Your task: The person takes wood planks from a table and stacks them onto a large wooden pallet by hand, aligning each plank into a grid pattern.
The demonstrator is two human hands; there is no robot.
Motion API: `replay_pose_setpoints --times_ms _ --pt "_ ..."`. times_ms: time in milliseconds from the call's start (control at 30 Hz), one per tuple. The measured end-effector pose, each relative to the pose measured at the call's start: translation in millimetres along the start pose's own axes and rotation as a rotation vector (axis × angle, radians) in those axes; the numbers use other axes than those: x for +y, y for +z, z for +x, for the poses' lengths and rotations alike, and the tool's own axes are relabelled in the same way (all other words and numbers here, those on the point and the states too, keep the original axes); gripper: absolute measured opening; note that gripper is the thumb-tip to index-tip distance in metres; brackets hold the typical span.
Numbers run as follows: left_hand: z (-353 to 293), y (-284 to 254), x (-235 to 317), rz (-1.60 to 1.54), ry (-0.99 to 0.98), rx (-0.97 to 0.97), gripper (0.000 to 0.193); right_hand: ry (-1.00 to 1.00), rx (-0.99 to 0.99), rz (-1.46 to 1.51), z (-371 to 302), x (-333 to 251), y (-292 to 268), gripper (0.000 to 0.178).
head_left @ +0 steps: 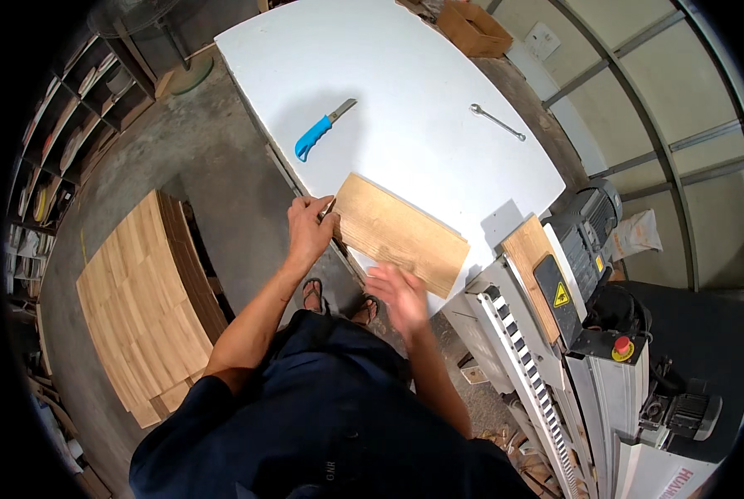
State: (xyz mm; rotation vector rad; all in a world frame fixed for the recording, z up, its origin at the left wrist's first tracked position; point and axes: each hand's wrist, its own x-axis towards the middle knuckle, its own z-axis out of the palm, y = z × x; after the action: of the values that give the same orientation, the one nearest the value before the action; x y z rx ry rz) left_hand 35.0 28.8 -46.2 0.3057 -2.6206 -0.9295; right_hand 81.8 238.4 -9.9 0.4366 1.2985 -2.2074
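A light-brown wooden board (401,233) lies at an angle on the near edge of the white table. At its left end is my left hand (310,231), thumb and fingers pinched together around a small dark thing too small to name. My right hand (399,298) is beside the board's near edge, slightly blurred, its fingers stretched out and nothing seen in them. Farther off on the tabletop rests a knife with a blue handle (312,138), its blade pointing away to the right.
The white table (389,66) carries a wrench (498,122) at its right. Beside it stands a machine with a motor (588,224), a red stop button (622,348) and another wooden board (528,258). Stacked boards (147,308) sit at left, shelves (73,125) behind; a cardboard box (473,29) is far right.
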Motion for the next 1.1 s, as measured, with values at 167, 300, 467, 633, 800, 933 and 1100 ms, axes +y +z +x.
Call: replay_pose_setpoints --times_ms 167,300,467,633,800,933,1100 --pt "30 13 -8 -0.143 -0.153 -0.277 0.049 -0.944 0.647 -0.854 5 -11 -83 0.030" --pt "49 30 -15 -0.250 -0.220 -0.542 0.054 -0.448 0.673 -0.869 34 -11 -128 0.032" --pt "54 26 -10 -0.363 -0.279 -0.498 0.048 -0.240 0.607 -0.525 45 -29 -111 0.027" --pt "52 5 -1 -0.423 -0.246 -0.514 0.040 -0.423 0.596 -0.591 37 -40 -100 0.022" --pt "39 -2 3 -0.549 -0.065 -0.182 0.046 -0.813 0.567 -0.621 32 -56 -94 0.030" --pt "27 4 -5 -0.626 0.015 -0.107 0.046 -0.877 0.431 -0.730 32 -46 -108 0.032" --pt "25 2 -12 -0.621 0.029 -0.134 0.056 -0.826 0.376 -0.575 36 -37 -110 0.045"
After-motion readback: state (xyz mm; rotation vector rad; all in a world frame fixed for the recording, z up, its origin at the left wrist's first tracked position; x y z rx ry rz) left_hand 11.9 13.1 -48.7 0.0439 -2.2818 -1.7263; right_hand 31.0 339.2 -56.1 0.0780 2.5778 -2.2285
